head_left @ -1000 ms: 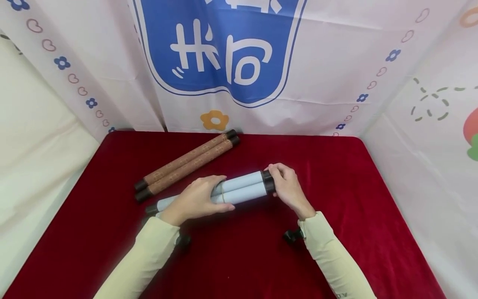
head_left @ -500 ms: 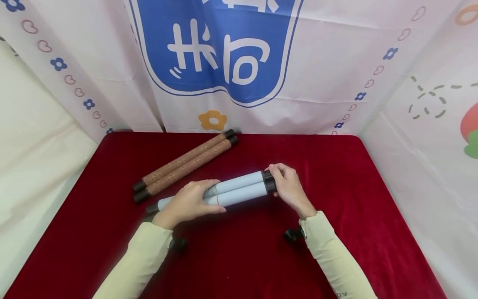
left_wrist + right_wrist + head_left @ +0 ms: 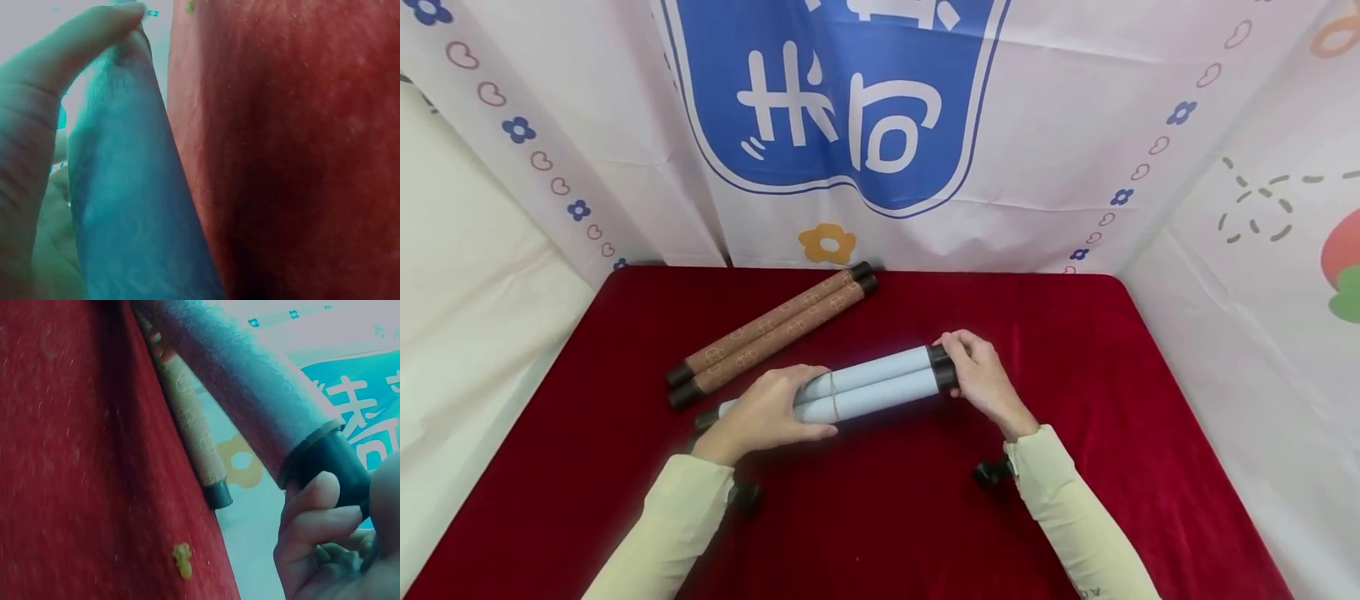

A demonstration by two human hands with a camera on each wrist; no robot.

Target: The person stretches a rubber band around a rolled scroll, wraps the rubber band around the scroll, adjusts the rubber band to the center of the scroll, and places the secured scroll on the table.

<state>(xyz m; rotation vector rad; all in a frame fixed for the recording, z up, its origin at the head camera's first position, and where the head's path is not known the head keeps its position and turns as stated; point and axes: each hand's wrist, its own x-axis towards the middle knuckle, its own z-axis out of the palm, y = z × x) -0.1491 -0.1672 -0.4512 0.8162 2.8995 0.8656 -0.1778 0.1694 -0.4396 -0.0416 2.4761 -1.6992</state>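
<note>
A light blue scroll (image 3: 891, 382), rolled from both ends into two side-by-side rolls with black end knobs (image 3: 943, 368), lies at a slant over the red cloth. Round it runs a thin string (image 3: 834, 397). My left hand (image 3: 765, 417) grips the scroll from above, left of its middle, thumb on the near side and fingers on the far side. My right hand (image 3: 983, 379) holds the black knobs at the right end. In the right wrist view, curled fingers (image 3: 312, 519) sit against a black knob (image 3: 334, 465). The left wrist view shows the blue roll (image 3: 134, 181) under the left hand.
A brown patterned scroll (image 3: 775, 329), also in two rolls with black ends, lies behind and to the left on the red-covered table (image 3: 1060, 333). A white printed cloth (image 3: 1037, 167) hangs behind the table's far edge, with pale cloth at both sides.
My left hand has slid left along the blue scroll, and the string has shifted a little left too. The right hand keeps its hold on the right end.
</note>
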